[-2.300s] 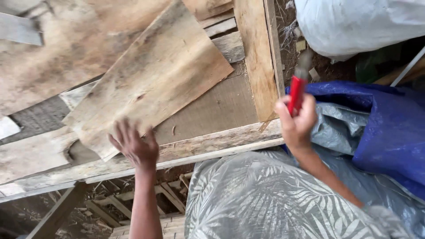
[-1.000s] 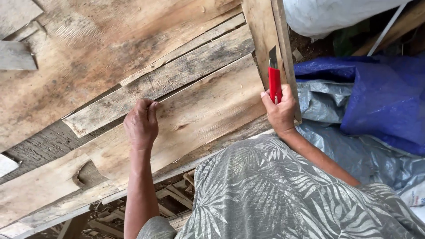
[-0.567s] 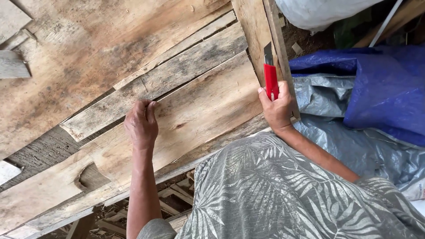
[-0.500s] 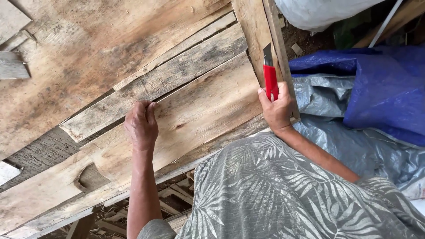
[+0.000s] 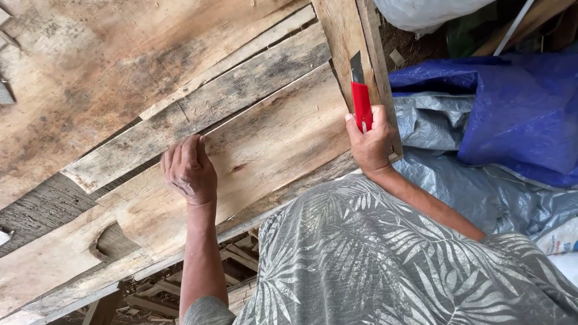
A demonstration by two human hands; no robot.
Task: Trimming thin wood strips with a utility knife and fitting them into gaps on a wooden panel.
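Knife: red-handled utility knife (image 5: 361, 99), upright in the right hand (image 5: 371, 141), fingers wrapped round the lower handle; grey blade sticks out above the fist, over a narrow upright plank (image 5: 343, 36).
Sheet: thin pale wooden sheet (image 5: 265, 150), stained and grainy, lying slantwise on weathered boards (image 5: 198, 108).
Left hand: left hand (image 5: 189, 170) pressed knuckles-up on the sheet's upper edge, fingers curled, holding nothing.
Surroundings: blue tarp (image 5: 512, 108) and grey plastic sheeting (image 5: 457, 180) to the right.
Hidden: the knife's lower end is buried in the fist; the leaf-patterned shirt (image 5: 391, 259) covers the sheet's near corner.
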